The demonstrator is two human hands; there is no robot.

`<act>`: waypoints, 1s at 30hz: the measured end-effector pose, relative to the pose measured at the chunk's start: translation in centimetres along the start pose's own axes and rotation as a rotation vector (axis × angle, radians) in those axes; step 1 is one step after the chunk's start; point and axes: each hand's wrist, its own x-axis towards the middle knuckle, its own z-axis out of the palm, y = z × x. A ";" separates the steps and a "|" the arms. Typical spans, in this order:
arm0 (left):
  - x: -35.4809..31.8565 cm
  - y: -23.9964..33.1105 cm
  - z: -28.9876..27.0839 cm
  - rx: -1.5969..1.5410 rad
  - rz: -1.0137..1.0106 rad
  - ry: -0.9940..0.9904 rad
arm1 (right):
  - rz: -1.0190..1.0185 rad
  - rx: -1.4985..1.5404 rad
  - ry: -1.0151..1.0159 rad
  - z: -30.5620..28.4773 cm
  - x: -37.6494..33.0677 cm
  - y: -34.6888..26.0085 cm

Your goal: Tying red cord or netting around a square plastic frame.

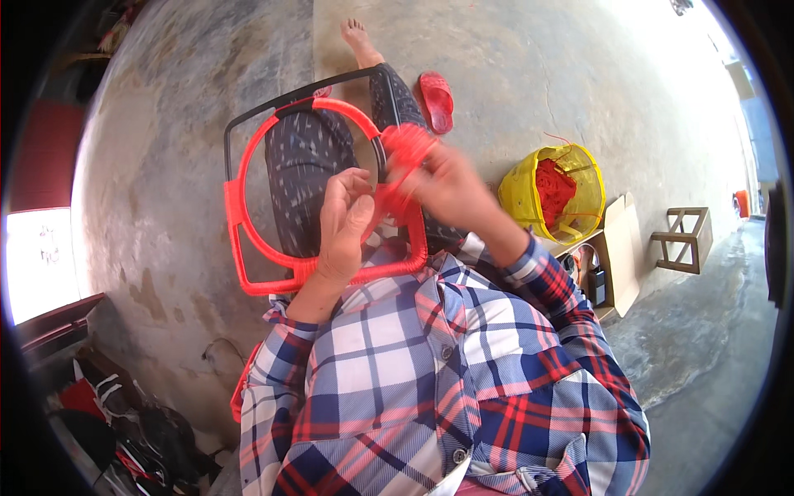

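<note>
**Hands wrapping red cord onto frame**

Left hand (pixel 347 219) pinches the wrapped cord against the red frame (pixel 240 223), which rests on the lap. Right hand (pixel 442 186) is closed on a red cord bundle (pixel 407 147) at the frame's upper right. Best practice, I'd judge: keep the pinch tight, lay turns side by side, hold tension. Yellow basket (pixel 591 178) of cord sits on the floor (pixel 165 165), right.

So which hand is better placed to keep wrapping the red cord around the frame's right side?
Probably the right hand: it is at the bundle of red cord on the red frame. The left hand sits lower, apparently steadying the frame.
</note>
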 end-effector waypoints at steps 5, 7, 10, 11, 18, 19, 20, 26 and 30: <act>-0.2 0.9 -0.1 -0.237 -0.252 -0.006 | 0.264 -0.049 0.101 -7.0 0.2 -3.7; 0.0 0.4 -0.5 -0.216 -0.290 -0.064 | 0.343 -0.663 -0.289 -8.2 -0.5 -4.1; 0.1 0.3 -0.5 -0.325 -0.339 -0.034 | 0.480 -1.105 -0.531 -10.9 -2.7 -3.7; 0.1 0.2 -0.5 -0.334 -0.340 -0.025 | 0.552 -0.933 -0.371 -12.4 -3.6 -2.8; 0.5 0.9 0.1 -0.290 -0.383 -0.011 | -0.053 0.596 1.003 -23.0 -6.6 -0.4; 0.8 1.1 0.2 -0.308 -0.412 -0.026 | -0.100 0.664 1.005 -26.7 -8.0 1.9; 1.0 1.1 0.1 -0.305 -0.413 -0.023 | -0.097 0.667 1.004 -26.6 -8.0 2.1; 2.4 0.4 -0.2 -0.291 -0.578 -0.201 | 0.403 0.085 0.395 -13.4 -5.3 1.8; 3.1 0.8 0.5 -0.223 -0.680 -0.273 | 0.605 -0.076 -0.223 -6.2 -3.0 1.9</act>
